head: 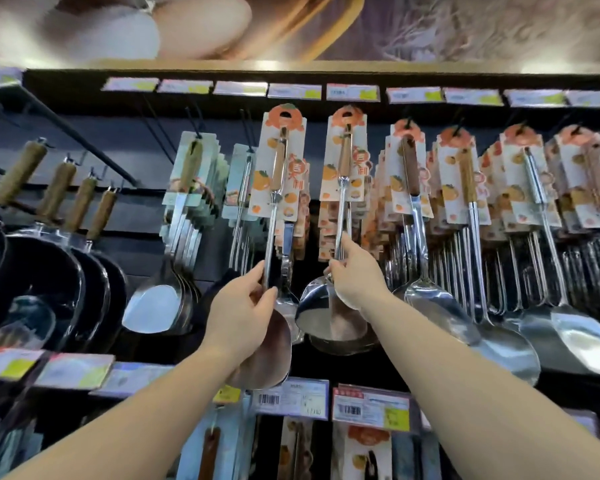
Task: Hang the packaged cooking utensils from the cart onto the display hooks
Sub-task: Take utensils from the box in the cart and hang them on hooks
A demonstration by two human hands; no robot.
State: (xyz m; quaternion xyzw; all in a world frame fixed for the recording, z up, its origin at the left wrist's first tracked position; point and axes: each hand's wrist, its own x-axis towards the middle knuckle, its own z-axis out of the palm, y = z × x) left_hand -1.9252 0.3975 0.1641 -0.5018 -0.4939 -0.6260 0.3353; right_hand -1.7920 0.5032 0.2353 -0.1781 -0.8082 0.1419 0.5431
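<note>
Two packaged steel utensils with wooden handles and orange-printed cards are raised to the display. My left hand [245, 306] grips the metal shaft of the left utensil [278, 174], whose spoon end shows below my fist. My right hand [352, 271] pinches the shaft of the right utensil [343, 168], just above its shiny scoop [329, 317]. Both card tops sit at the level of the hooks under the price-tag rail; whether they are on the hooks I cannot tell. The cart is out of view.
Rows of carded ladles and turners [471, 188] hang densely to the right. Spatulas [187, 202] hang to the left, and black pans with wooden handles [49, 271] beyond them. A shelf edge with price labels [368, 407] runs below my arms.
</note>
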